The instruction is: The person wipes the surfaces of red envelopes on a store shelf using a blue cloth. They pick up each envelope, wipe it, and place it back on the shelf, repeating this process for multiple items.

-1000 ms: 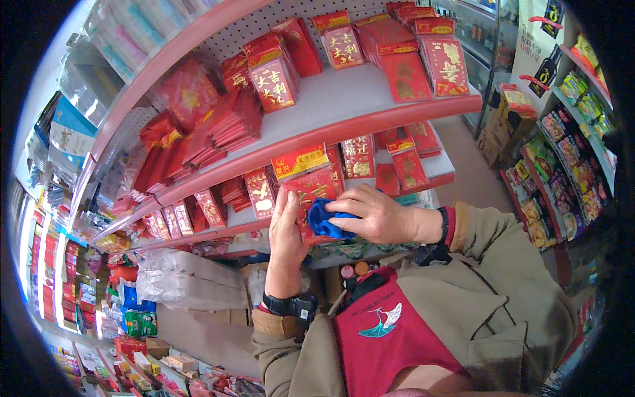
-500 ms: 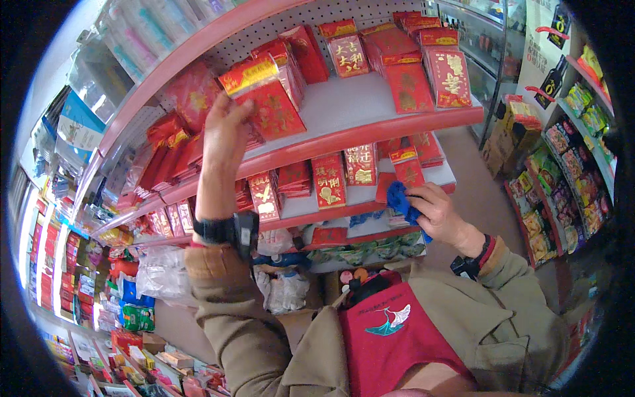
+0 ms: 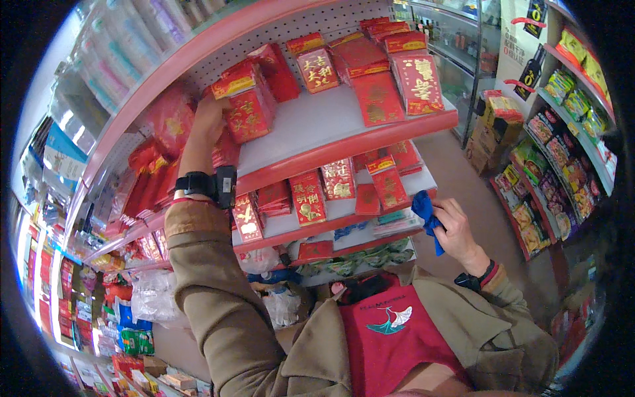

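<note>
On the upper shelf, my left hand [image 3: 210, 112] closes on the left edge of a stack of red envelopes [image 3: 249, 114] with gold print and a yellow-topped wrapper; most of its fingers are hidden. The stack stands upright, leaning slightly back. My right hand [image 3: 455, 230] is closed around a crumpled blue cloth [image 3: 426, 215], off the right end of the lower shelf. Nearest to the cloth on that shelf are a leaning red envelope pack [image 3: 387, 182] and a small plain red one [image 3: 367, 200].
The upper shelf [image 3: 311, 122] has a raised pink front edge and holds more red envelope packs [image 3: 377, 99] at its right. Plastic-wrapped goods [image 3: 109, 63] hang at upper left. Snack racks [image 3: 555, 165] and cardboard boxes [image 3: 486, 139] stand across the aisle to the right.
The red envelope pack in my left hand has gone from tilted out in front to upright against its stack. My right hand has drawn the blue cloth rightward, away from the lower shelf.
</note>
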`<state>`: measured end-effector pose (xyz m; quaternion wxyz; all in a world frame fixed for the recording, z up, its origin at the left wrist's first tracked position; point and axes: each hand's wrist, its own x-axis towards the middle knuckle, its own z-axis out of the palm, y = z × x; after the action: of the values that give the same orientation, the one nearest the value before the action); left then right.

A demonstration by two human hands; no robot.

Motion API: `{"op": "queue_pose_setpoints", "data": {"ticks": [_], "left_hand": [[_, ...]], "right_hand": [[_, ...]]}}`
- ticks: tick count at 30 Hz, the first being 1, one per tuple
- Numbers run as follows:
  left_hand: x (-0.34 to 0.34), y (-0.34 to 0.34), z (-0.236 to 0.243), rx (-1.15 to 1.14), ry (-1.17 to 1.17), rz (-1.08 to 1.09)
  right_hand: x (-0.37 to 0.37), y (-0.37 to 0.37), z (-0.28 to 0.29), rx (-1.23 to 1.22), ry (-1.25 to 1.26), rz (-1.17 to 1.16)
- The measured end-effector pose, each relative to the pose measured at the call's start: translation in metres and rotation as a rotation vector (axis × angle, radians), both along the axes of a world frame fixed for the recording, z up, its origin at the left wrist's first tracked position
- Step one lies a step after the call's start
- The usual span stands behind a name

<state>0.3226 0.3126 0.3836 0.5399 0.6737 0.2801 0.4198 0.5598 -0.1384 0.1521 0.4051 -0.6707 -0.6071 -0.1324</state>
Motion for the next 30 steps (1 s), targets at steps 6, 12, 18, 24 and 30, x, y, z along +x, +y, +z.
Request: {"op": "queue_pose_setpoints", "data": {"ticks": [6, 12, 18, 24, 30], "left_hand": [[-0.007, 0.078, -0.034, 0.557, 0.335, 0.328], [-0.018, 0.157, -0.043, 1.007, 0.779, 0.486], [-0.014, 0.089, -0.032, 0.96, 0.741, 0.72], [0.01, -0.008, -0.002, 1.366, 0.518, 0.697], [0.064, -0.051, -0.007, 0.98, 0.405, 0.268]], "right_hand": [[0.002, -0.007, -0.007, -0.025, 0.001, -0.05], [0.0, 0.0, -0.014, -0.044, 0.007, -0.039], [0.001, 0.006, -0.017, -0.066, 0.012, -0.017], [0.003, 0.011, -0.019, -0.045, 0.01, 0.023], [0.01, 0.012, -0.02, -0.034, 0.035, 0.04]]}}
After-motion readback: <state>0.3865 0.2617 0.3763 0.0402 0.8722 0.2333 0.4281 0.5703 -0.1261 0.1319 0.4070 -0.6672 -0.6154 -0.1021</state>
